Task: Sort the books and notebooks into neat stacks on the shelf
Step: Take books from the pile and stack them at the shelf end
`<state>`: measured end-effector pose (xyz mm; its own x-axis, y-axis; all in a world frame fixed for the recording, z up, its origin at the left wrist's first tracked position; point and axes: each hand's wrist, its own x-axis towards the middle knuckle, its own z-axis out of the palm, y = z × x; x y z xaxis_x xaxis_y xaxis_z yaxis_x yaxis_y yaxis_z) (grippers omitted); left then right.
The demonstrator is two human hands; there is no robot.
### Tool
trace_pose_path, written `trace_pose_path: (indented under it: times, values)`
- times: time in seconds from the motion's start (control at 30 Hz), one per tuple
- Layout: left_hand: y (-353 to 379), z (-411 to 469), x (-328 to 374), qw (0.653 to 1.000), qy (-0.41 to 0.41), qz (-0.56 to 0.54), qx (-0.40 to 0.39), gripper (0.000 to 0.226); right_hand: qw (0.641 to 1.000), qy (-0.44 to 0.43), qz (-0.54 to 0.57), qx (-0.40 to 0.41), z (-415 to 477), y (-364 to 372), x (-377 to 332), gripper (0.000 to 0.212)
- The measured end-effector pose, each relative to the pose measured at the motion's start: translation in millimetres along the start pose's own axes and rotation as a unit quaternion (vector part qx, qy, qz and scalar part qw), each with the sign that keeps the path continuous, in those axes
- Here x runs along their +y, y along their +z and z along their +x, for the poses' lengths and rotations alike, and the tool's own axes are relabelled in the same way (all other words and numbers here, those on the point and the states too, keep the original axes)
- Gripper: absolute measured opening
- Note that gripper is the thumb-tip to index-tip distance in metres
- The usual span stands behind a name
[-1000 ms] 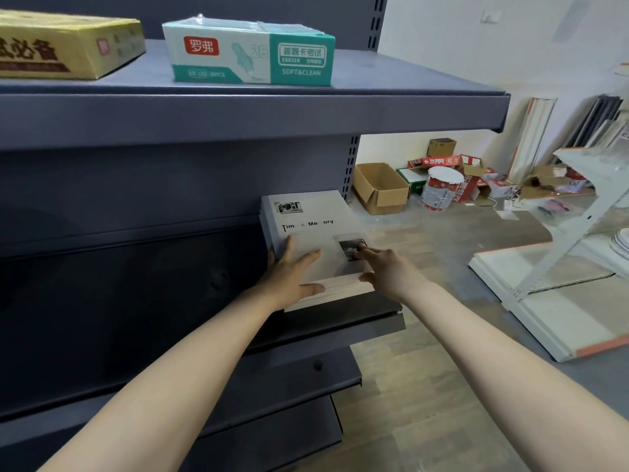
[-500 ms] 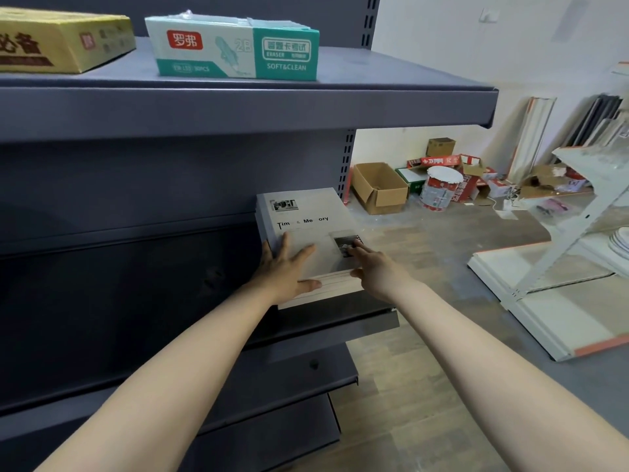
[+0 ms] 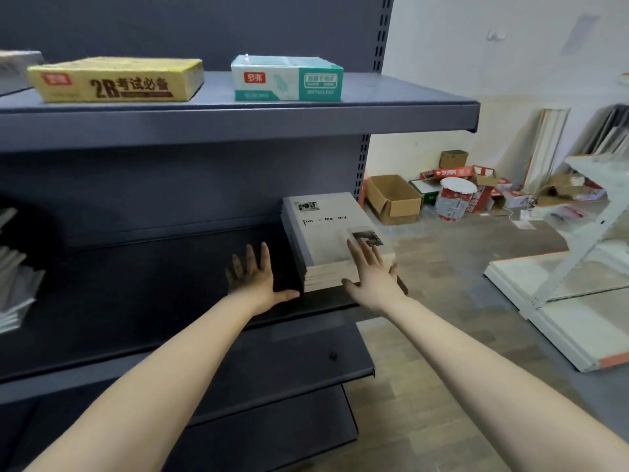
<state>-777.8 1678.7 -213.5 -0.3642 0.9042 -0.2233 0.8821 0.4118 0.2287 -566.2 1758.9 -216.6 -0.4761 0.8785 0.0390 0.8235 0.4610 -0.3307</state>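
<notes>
While the left hand [image 3: 256,280] lies spread and empty just left of the notebook stack [image 3: 335,240], the right hand [image 3: 371,271] rests flat, holding nothing, on its near-right corner; stack likely stiff, heavyish, slippery covers — grip both sides.

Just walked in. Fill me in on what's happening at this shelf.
A person is tidying a stack of grey notebooks at the right end of the dark middle shelf. The right hand lies open on the stack's front right corner. The left hand is open and flat on the bare shelf just left of the stack, holding nothing. More notebooks lie in a looser pile at the far left. A yellow box and a teal eraser box sit on the shelf above.
</notes>
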Motion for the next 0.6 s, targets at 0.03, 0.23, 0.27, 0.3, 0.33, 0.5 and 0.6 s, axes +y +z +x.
trace_pose_path:
  times: [0.03, 0.23, 0.27, 0.3, 0.33, 0.5, 0.6]
  values:
    - [-3.9, -5.0, -7.3, 1.0, -0.001, 0.009, 0.004, 0.118, 1.0, -0.004, 0.006, -0.001, -0.5, 0.4, -8.6, 0.079]
    - [-20.5, -30.2, -54.0, 0.999, -0.002, 0.032, 0.04, 0.107, 0.998, -0.05, 0.027, -0.01, -8.8, 9.9, -68.6, 0.078]
    - [-21.4, -35.3, -62.7, 0.999, 0.001, 0.034, 0.042, 0.104, 0.998, -0.06, 0.019, -0.01, -10.1, 13.8, -77.1, 0.077]
    - [-22.4, -40.8, -71.9, 0.998, 0.002, 0.038, 0.043, 0.101, 0.997, -0.07, 0.01, -0.011, -11.5, 17.7, -85.6, 0.076]
    - [-23.5, -46.5, -81.8, 0.998, 0.001, 0.043, 0.045, 0.099, 0.997, -0.079, 0.003, -0.013, -12.8, 21.9, -94.5, 0.075]
    - [-25.7, -74.1, -136.6, 0.996, -0.021, 0.054, 0.063, 0.09, 0.992, -0.126, 0.0, -0.018, -19.5, 42.6, -144.4, 0.067]
    - [-29.9, -91.9, -168.2, 0.993, -0.036, 0.071, 0.092, 0.086, 0.987, -0.157, -0.008, -0.029, -22.6, 54.4, -175.9, 0.065]
